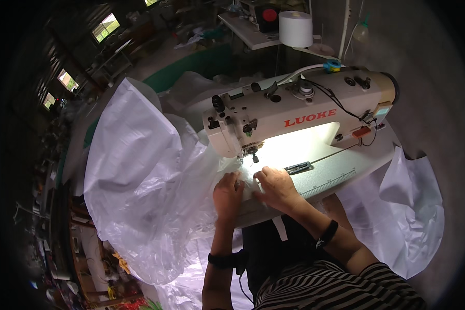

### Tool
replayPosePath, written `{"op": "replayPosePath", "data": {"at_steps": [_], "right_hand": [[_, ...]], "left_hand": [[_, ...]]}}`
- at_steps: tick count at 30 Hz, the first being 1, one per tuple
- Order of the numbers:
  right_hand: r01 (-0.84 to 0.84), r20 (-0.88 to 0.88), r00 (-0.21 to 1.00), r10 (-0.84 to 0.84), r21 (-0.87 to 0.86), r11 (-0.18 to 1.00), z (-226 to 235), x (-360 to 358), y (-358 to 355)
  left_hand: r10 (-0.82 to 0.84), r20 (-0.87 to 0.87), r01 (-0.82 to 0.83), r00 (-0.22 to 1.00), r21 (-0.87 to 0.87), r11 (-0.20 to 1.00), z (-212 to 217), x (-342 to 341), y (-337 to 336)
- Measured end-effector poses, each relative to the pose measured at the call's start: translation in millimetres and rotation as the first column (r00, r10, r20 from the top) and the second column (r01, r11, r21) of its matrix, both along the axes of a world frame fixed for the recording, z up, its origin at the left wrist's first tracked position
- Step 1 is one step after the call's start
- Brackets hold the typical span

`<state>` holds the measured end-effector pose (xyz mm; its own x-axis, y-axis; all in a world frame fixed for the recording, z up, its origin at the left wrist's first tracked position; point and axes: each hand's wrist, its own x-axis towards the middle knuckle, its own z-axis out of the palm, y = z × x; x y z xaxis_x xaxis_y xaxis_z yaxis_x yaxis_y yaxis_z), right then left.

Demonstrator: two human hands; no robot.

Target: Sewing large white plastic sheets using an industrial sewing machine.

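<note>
A white industrial sewing machine stands in front of me, its lamp lighting the needle area. A large sheet of translucent white plastic is bunched to the left of the machine head and runs to the presser foot. Just in front of the foot, my left hand has its fingers curled on the plastic. Close beside it on the right, my right hand pinches the sheet's edge, its fingertips partly lost in the glare. Thread snips lie on the machine bed beyond my right hand.
A cone of white thread stands above the machine by a small shelf. More white plastic hangs at the right end of the table. A ruler scale runs along the bed's front edge. Clutter fills the floor at lower left.
</note>
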<state>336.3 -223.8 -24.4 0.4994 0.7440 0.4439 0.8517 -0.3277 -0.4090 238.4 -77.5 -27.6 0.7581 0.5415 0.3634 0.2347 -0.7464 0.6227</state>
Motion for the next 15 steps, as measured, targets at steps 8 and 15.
{"op": "replayPosePath", "data": {"at_steps": [8, 15], "right_hand": [[0.092, -0.242, 0.969, -0.042, 0.197, 0.976, -15.5, -1.1, -1.5], [0.008, 0.013, 1.0, -0.011, 0.208, 0.978, -2.4, -9.4, 1.2]], "left_hand": [[-0.229, -0.095, 0.247, 0.969, 0.419, 0.874, -5.5, 6.2, -6.6], [-0.223, 0.016, 0.2, 0.975, 0.375, 0.905, -14.3, 4.5, -6.3]]}}
